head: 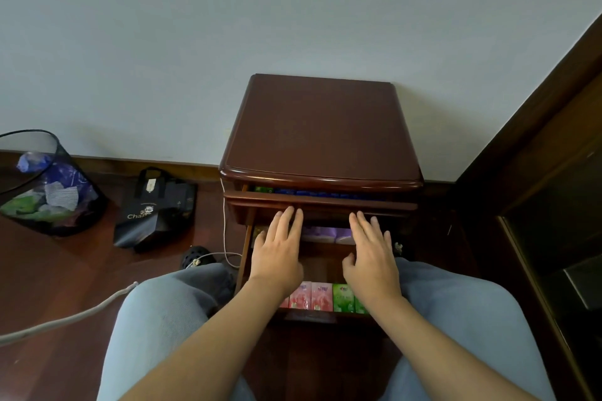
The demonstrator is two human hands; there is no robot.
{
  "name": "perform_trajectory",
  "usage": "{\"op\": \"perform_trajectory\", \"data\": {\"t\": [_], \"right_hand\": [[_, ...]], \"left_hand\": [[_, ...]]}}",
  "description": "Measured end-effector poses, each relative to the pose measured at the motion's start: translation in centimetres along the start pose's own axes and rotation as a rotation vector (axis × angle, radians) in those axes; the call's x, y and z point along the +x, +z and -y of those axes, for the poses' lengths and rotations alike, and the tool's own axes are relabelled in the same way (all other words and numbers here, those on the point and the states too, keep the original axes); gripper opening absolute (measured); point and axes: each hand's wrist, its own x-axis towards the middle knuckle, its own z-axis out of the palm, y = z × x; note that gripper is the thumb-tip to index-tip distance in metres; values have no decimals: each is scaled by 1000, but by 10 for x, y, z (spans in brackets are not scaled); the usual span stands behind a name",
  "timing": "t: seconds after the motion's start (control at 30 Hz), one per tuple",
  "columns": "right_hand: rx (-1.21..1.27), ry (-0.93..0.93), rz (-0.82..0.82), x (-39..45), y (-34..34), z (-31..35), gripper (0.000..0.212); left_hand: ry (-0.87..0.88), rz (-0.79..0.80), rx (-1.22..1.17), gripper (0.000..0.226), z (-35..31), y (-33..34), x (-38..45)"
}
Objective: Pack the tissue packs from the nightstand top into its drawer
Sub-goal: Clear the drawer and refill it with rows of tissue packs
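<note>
We see, far left on the floor, a black bag (156, 205) reading "Cha", the rest hidden. Our left hand (277, 254) and right hand (371, 257) lie flat, fingers straight, holding nothing, fingertips on the upper drawer (321, 203), slightly open over blue tissue packs (325, 194). Pushing unevenly could jam it. Pink and green packs (321, 296) fill the lower drawer; their print is unreadable

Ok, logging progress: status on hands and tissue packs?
Both hands, left and right, open, fingertips on upper drawer front. Pink and green tissue packs in lower drawer. Nightstand top bare.
</note>
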Motion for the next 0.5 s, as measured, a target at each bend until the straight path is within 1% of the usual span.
{"op": "perform_trajectory", "data": {"t": [0.17, 0.3, 0.5], "right_hand": [[-6, -25, 56, 22, 3, -5, 83], [-9, -29, 55, 33, 7, -6, 86], [-27, -31, 58, 47, 14, -11, 88]], "left_hand": [[8, 33, 18, 102, 5, -5, 16], [14, 51, 27, 102, 8, -7, 28], [17, 32, 56, 97, 10, -7, 39]]}}
